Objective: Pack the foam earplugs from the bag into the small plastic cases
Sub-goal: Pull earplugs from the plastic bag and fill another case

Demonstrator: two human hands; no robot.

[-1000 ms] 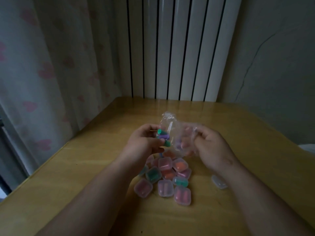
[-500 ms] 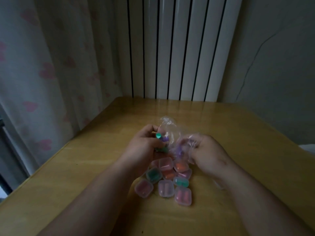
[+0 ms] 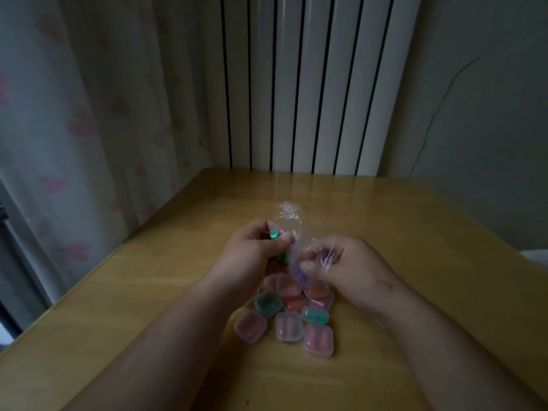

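Above the wooden worktop (image 3: 421, 232), the left hand (image 3: 252, 256) grips green earplugs (image 3: 274, 234) along with one side of a crumpled clear plastic bag (image 3: 292, 219). The right hand (image 3: 353, 271) pinches a purple earplug (image 3: 296, 272) and the bag's other side. Below the hands lies a cluster of small plastic cases (image 3: 289, 324) holding pink, orange and green earplugs, with a white radiator (image 3: 311, 84) behind.

The right hand (image 3: 355, 271) sits closer to the left hand (image 3: 252, 256) and lower than a second ago, its thumb now pinching a purple earplug (image 3: 296, 272) just above the cases (image 3: 289, 326). The bag (image 3: 292, 221), spread wide before, is bunched narrow between both hands.
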